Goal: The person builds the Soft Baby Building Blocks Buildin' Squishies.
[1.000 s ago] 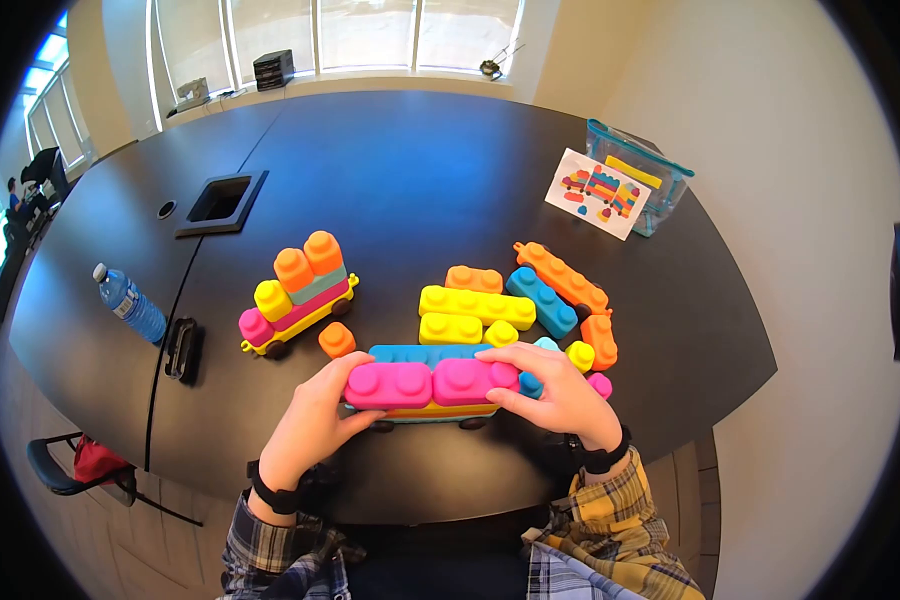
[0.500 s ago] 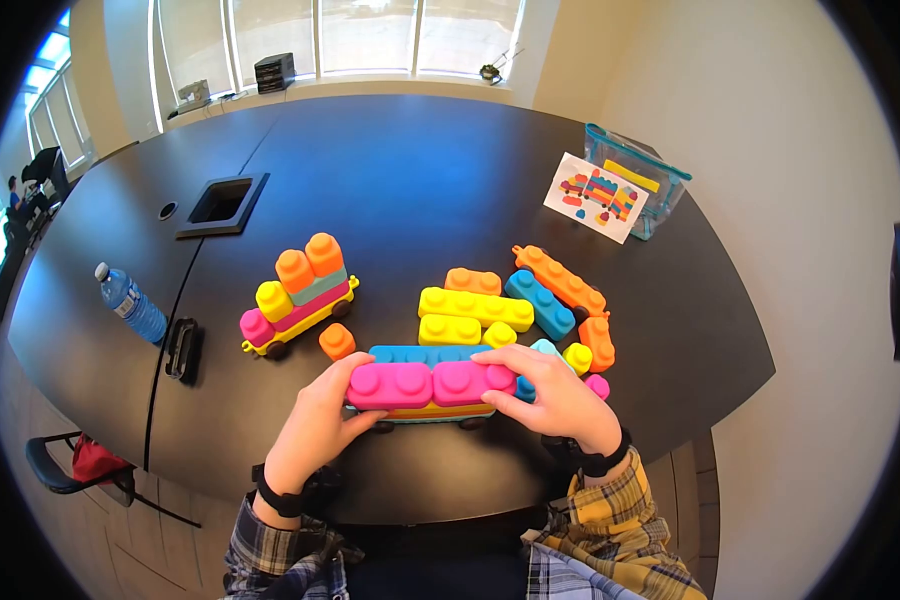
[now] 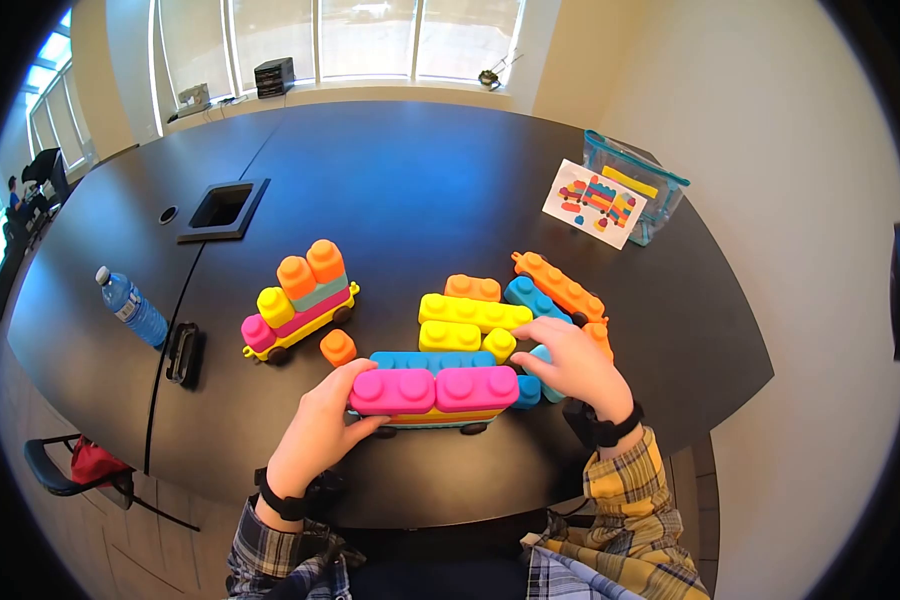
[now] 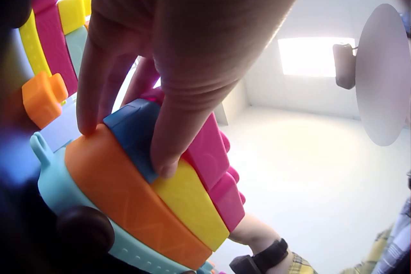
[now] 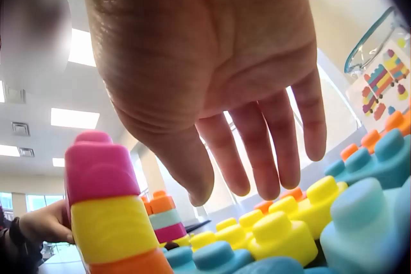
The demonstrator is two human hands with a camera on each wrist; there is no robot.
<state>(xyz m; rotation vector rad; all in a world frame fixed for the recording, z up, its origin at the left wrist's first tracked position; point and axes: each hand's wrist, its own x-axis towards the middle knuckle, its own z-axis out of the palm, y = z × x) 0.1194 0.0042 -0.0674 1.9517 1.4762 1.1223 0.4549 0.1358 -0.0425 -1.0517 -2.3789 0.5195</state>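
A stacked toy-block train car (image 3: 440, 418) stands near the table's front edge. Two pink blocks (image 3: 477, 389) top it, with a blue block row (image 3: 435, 361) behind them. My left hand (image 3: 318, 425) grips its left end, the thumb pressing the near side. In the left wrist view, yellow and orange blocks (image 4: 122, 187) sit on a light-blue wheeled base (image 4: 58, 181). My right hand (image 3: 580, 370) hovers over loose blocks to the right of the car, fingers extended and holding nothing. Nearest its fingertips is a small yellow block (image 3: 499, 344).
Farther back lie a long yellow block (image 3: 475, 313) and an orange wheeled base (image 3: 560, 287). To the left stand another block car (image 3: 305, 312) and a single orange block (image 3: 338, 348). A water bottle (image 3: 133, 308), picture card (image 3: 594, 203) and clear bag (image 3: 660, 205) are also on the table.
My right hand has let go of the pink block's right end and moved right and away from me over the loose blocks. My left hand keeps its grip on the car.
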